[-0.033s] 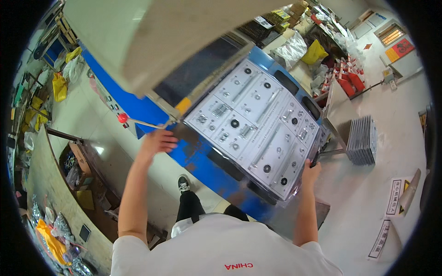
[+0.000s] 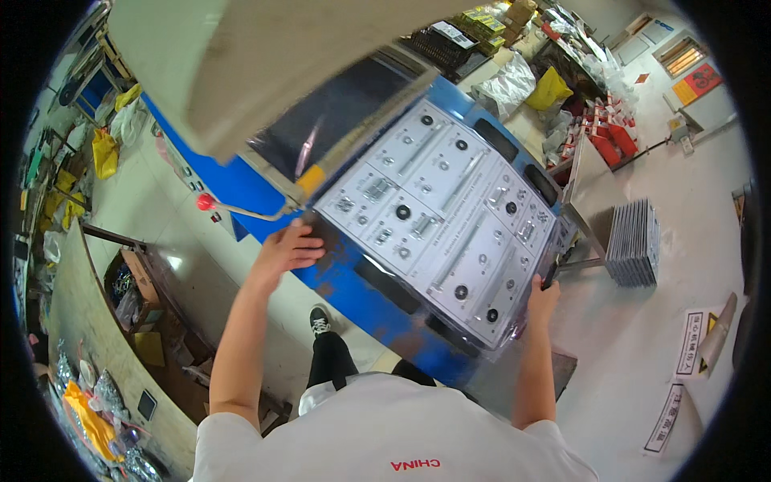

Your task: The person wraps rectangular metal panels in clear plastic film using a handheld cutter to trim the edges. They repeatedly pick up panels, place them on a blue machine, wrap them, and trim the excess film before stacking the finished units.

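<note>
A white card panel (image 2: 418, 181) lies on the blue machine (image 2: 321, 277). Small metal parts, rods and black rings sit on it under clear film, which overhangs the near edge. My left hand (image 2: 291, 251) is by the panel's left corner, fingers stretched out and holding nothing; whether they touch the film I cannot tell. At the right corner, my right hand (image 2: 544, 297) is closed around a black handle (image 2: 551, 275). Left of the panel, a bent metal lever (image 2: 253, 215) with a red ball knob (image 2: 206, 202) reaches toward the machine's frame.
A large beige cover (image 2: 321, 48) slants over the machine's far left part. Grey stacked plates (image 2: 633, 243) stand off to the right. A wooden workbench (image 2: 104, 321) with bagged parts is at the left. Red packages (image 2: 614, 143) and a yellow bag (image 2: 551, 92) lie at the far right.
My left hand has moved slightly right and down, away from the lever toward the panel's corner. The right hand stays on the black handle. The panel appears slightly farther left in the view.
</note>
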Demonstrator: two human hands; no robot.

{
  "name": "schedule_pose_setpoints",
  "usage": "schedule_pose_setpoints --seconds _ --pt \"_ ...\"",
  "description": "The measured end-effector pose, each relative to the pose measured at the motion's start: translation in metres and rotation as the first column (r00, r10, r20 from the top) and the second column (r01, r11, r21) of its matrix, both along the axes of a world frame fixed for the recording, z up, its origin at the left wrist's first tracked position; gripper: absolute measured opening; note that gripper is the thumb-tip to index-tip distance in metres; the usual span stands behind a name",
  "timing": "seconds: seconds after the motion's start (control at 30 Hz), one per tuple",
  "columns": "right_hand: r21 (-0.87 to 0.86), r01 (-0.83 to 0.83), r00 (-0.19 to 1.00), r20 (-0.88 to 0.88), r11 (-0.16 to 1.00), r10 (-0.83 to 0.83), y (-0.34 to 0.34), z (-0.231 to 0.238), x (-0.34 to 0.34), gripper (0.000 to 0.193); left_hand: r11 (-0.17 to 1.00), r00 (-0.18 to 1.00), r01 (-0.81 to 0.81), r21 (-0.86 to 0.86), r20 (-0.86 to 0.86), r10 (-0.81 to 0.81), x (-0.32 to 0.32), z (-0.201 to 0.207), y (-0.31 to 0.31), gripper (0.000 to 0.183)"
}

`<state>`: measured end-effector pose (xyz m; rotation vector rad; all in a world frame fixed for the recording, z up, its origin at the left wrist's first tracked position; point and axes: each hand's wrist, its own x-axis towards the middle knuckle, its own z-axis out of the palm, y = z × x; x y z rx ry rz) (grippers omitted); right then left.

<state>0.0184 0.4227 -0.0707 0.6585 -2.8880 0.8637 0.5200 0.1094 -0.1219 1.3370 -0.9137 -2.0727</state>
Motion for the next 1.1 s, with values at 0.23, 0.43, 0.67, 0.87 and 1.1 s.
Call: schedule_pose_setpoints --seconds 0.23,0.43,0.67,0.87,1.1 --pt "-0.586 0.071 0.615 0.663 0.807 0.427 0.030 -0.022 -0.078 0.022 0.847 0.870 -0.479 -0.232 0.001 0.492 -0.099 -0.013 0.037 0.023" --pt "-0.532 -0.380 0.565 0.514 0.757 0.645 0.003 0.002 -0.172 0.028 0.820 0.864 -0.463 -0.336 0.035 0.502 -0.071 0.014 0.251 0.024" --pt "0.027 -0.937 0.305 -0.420 0.348 0.855 -0.165 0.061 -0.148 0.021 0.711 0.706 -0.700 0.065 0.212 0.675 -0.232 0.059 0.478 0.025" --pt "-0.145 -0.939 -0.337 0.570 -0.313 0.749 -0.022 0.068 0.015 0.035 0.530 0.539 -0.837 0.137 0.039 0.841 -0.298 0.037 0.520 0.027" --pt "0.287 -0.642 -0.670 0.240 -0.711 0.702 0.062 0.063 0.060 0.025 0.546 0.543 -0.826 0.136 -0.063 0.837 -0.294 0.037 0.524 0.029"
